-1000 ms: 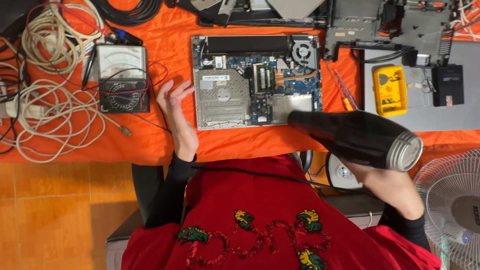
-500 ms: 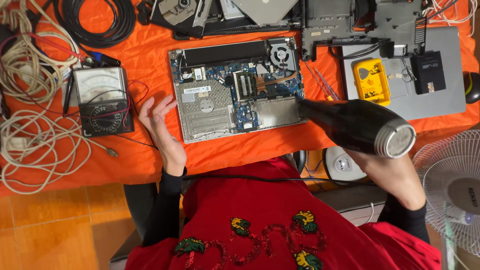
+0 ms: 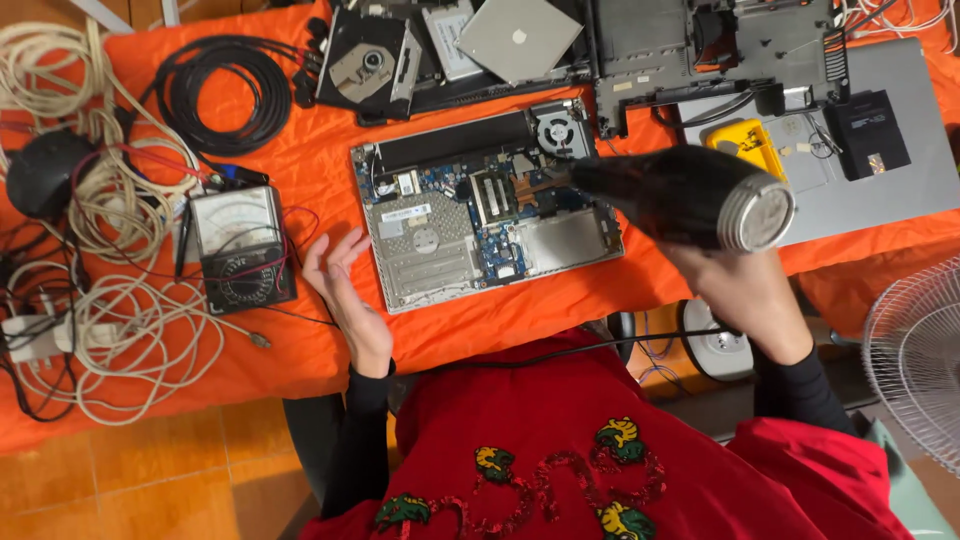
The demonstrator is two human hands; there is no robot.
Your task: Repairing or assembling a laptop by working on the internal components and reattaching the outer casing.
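Now the right hand (image 3: 745, 290) grips a black hair dryer (image 3: 680, 195) by its handle, fingers closed around it. The dryer has a glossy dark body and a round grey rear grille turned toward the camera; its nozzle points at the opened laptop (image 3: 485, 205), near the copper heat pipe and the fan. The laptop lies on the orange cloth (image 3: 300, 150) of the surface, bottom cover off, with blue circuit board and silver drive cage visible. The left hand (image 3: 340, 290) is open, fingers spread, resting on the cloth between the laptop and an analog multimeter (image 3: 242, 250). Compared with half a second ago, the dryer's nozzle has moved higher over the board, from the laptop's front right corner toward the fan.
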